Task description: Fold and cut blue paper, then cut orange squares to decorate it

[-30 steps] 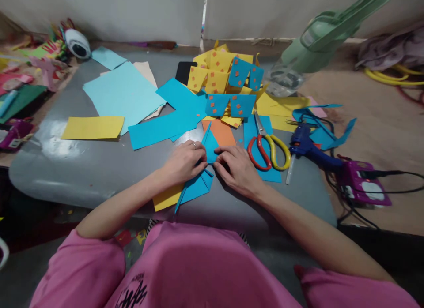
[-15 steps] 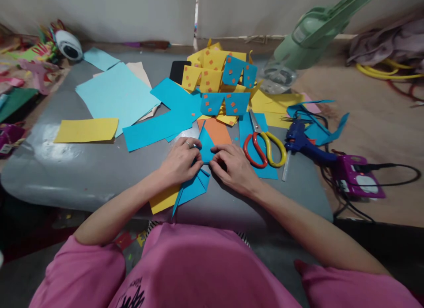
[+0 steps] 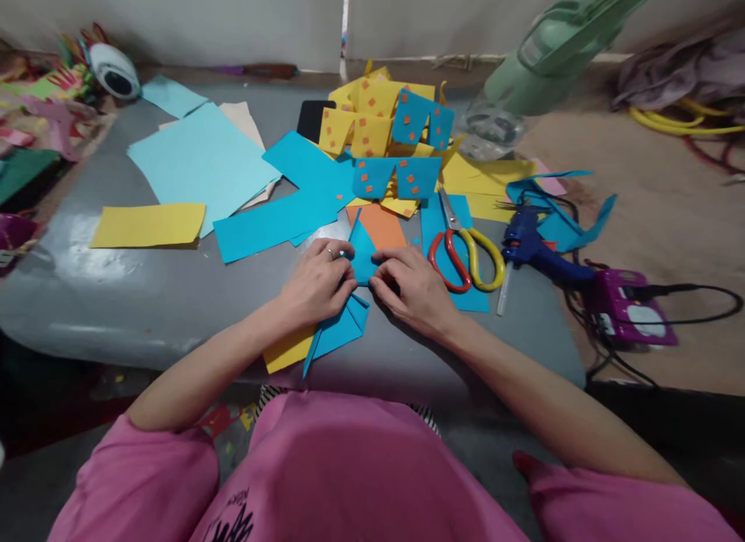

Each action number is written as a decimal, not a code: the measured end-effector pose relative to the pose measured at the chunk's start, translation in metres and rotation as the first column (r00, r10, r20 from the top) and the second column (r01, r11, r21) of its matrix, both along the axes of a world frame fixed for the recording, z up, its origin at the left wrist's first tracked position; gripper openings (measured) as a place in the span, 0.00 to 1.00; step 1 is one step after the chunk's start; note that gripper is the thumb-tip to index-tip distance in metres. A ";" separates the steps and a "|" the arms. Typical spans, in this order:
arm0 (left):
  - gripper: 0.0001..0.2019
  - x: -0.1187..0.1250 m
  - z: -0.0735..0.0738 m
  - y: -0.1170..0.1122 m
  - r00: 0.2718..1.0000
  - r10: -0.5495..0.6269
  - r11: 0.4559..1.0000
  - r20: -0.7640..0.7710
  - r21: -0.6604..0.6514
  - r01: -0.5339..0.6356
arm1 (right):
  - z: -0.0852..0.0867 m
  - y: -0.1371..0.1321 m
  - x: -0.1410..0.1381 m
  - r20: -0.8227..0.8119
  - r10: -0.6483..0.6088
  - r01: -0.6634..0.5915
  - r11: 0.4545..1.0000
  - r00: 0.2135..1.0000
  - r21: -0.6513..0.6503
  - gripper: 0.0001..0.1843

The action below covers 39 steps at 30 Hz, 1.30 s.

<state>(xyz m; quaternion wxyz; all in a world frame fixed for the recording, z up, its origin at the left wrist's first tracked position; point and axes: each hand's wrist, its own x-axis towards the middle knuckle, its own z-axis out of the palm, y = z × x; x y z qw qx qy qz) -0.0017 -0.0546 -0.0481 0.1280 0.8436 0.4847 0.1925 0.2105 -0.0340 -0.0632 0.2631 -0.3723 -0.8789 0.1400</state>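
From where I stood, the grey surface took up most of the frame, with a person in a pink shirt at its lower edge. In the upper left lay a big light-blue sheet, partly over a cream one. A green-topped bottle stood in the upper right. Yellow cut-outs dotted with orange squares were bunched above the centre, two blue dotted cut-outs among them. Bright-blue paper sprawled left of centre.

The left hand and the right hand faced each other mid-frame. Each had a pinching grip, fingertips and thumb closed on opposite sides of one folded blue piece, which lay between them at the centre, just below an orange sheet. The fingers covered its lower sides, so I couldn't properly make out the fold there.

Scissors with one red and one yellow handle rested near the right hand, and a dark-blue glue gun lay beyond them, to the right. Below the left hand was some creased blue paper; smallest of all, a ring showed on that hand.
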 end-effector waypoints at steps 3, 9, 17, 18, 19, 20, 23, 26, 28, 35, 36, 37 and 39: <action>0.09 0.000 -0.002 -0.002 1.000 0.000 1.000 -0.002 0.005 0.000 | -0.001 -0.001 -0.001 0.050 -0.026 0.025 0.999 0.998 0.033 0.10; 0.08 0.003 -0.004 -0.004 0.996 0.087 0.996 0.030 -0.014 -0.087 | -0.001 -0.003 -0.003 0.100 -0.057 0.048 0.995 0.993 0.088 0.09; 0.07 0.002 -0.004 -0.003 0.985 0.116 0.986 0.131 -0.131 -0.099 | -0.002 -0.001 -0.006 0.100 -0.071 0.064 0.995 0.993 0.072 0.08; 0.07 0.001 -0.004 -0.002 0.984 0.109 0.986 0.139 -0.138 -0.090 | -0.002 -0.001 -0.005 0.092 -0.075 0.070 0.996 0.993 0.059 0.08; 0.07 0.001 -0.004 -0.002 0.984 0.104 0.986 0.142 -0.144 -0.084 | -0.001 0.000 -0.004 0.078 -0.077 0.074 0.996 0.994 0.044 0.07; 0.08 0.001 -0.004 -0.001 0.984 0.101 0.986 0.144 -0.149 -0.080 | 0.000 0.000 -0.003 0.054 -0.074 0.073 0.997 0.996 0.025 0.06; 0.09 0.000 -0.005 0.001 0.982 0.113 0.983 0.153 -0.158 -0.088 | 0.004 0.001 0.004 -0.060 -0.044 0.042 0.998 0.997 -0.037 0.03; 0.07 -0.001 -0.006 0.004 0.978 0.135 0.979 0.158 -0.177 -0.106 | 0.007 0.002 0.009 -0.129 -0.004 0.001 1.000 0.992 -0.019 0.04; 0.07 -0.001 -0.005 0.005 0.978 0.140 0.976 0.154 -0.186 -0.111 | 0.006 0.001 0.010 -0.092 0.046 -0.041 0.998 0.995 0.047 0.05; 0.06 0.000 -0.005 0.006 0.978 0.143 0.976 0.150 -0.188 -0.114 | -0.002 -0.001 0.007 0.090 0.088 -0.108 0.961 0.992 0.253 0.10; 0.06 0.000 -0.005 0.006 0.978 0.144 0.975 0.153 -0.190 -0.114 | -0.002 -0.001 0.007 0.102 0.083 -0.108 0.957 0.991 0.269 0.11; 0.06 -0.001 -0.005 0.006 0.977 0.145 0.974 0.156 -0.195 -0.113 | -0.003 -0.001 0.007 0.116 0.081 -0.112 0.952 0.990 0.284 0.11; 0.06 -0.004 -0.004 0.007 0.977 0.133 0.973 0.166 -0.210 -0.097 | -0.002 -0.002 0.007 0.146 0.081 -0.123 0.943 0.986 0.308 0.11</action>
